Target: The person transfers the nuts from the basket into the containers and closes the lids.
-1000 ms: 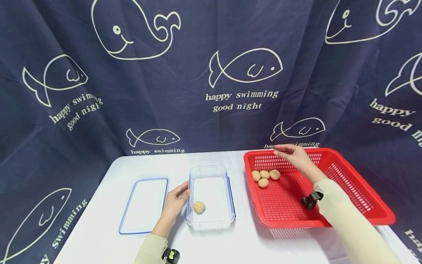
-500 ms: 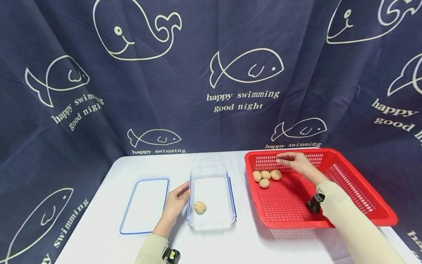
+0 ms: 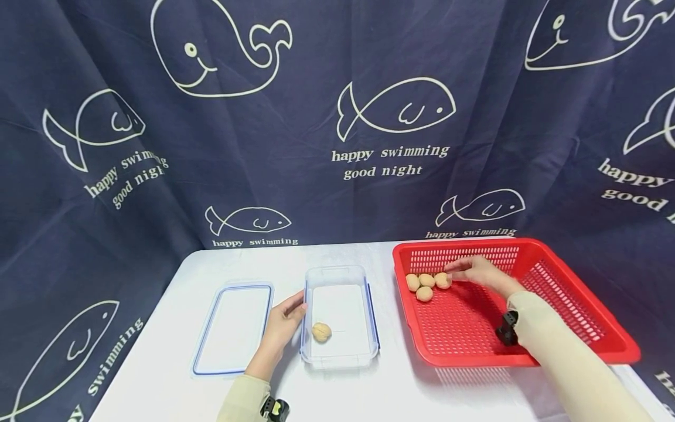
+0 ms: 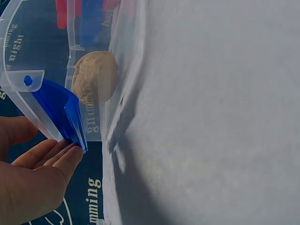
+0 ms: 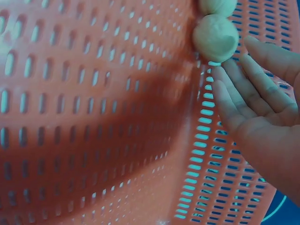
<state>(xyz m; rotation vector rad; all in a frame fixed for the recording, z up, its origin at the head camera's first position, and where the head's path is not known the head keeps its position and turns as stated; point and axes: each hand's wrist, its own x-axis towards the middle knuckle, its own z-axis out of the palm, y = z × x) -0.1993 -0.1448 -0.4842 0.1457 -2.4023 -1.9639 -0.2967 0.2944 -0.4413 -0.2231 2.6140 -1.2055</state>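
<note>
My left hand [image 3: 282, 322] rests against the left side of a clear plastic food container [image 3: 338, 358], its fingers extended at the blue side latch [image 4: 58, 105] in the left wrist view. One walnut [image 3: 321, 332] lies inside that container. On the right, my right hand [image 3: 477, 272] reaches down into a red plastic basket [image 3: 474, 357]. Its fingertips are right at the rightmost walnut [image 3: 443, 281] of a small cluster. The right wrist view has this walnut [image 5: 215, 38] just beyond the extended fingers, with the thumb apart from them.
Several walnuts [image 3: 424, 293] sit in the basket's left corner. A clear lid with a blue seal [image 3: 232, 329] lies left of the container on the white-covered table [image 3: 316, 398]. A dark blue curtain with fish drawings [image 3: 316, 193] hangs behind the table.
My right hand has lowered from the basket's far rim to the rightmost walnut of the cluster. The left hand stays at the container, and the walnuts keep their places.
</note>
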